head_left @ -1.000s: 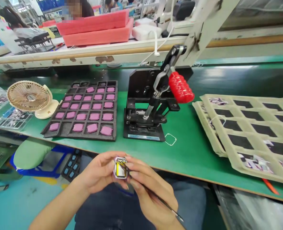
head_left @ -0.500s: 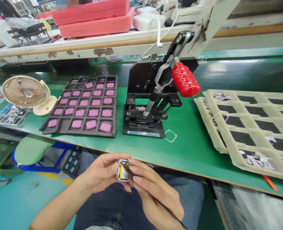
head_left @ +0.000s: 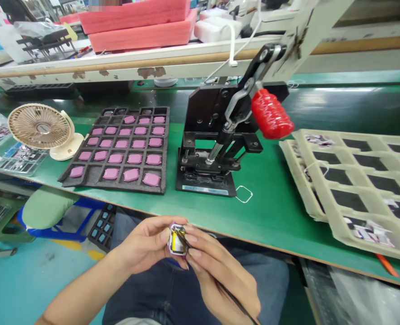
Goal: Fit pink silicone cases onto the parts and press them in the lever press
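Over my lap, just off the bench's front edge, my left hand [head_left: 145, 248] is closed around a small purple device housing [head_left: 177, 243]. Its open side faces up and shows a pale rim and a silver and yellow part inside, probably a battery. My right hand [head_left: 225, 271] grips dark tweezers [head_left: 232, 298] like a pen. Their tips reach into the upper part of the housing; what they touch there is too small to make out. Fingers of my right hand rest close against the housing's right side.
A black foam tray [head_left: 118, 158] of purple housings lies left, beside a beige fan [head_left: 40, 128]. Ahead stands a black toggle press [head_left: 216, 140] with a red handle [head_left: 270, 113]. A thin white ring [head_left: 244, 194] lies by its base. Stacked cream trays [head_left: 348, 180] sit right.
The view has shifted slightly, so the bench things appear a little further right. Both hands keep their hold, with the tweezer tips still inside the housing.
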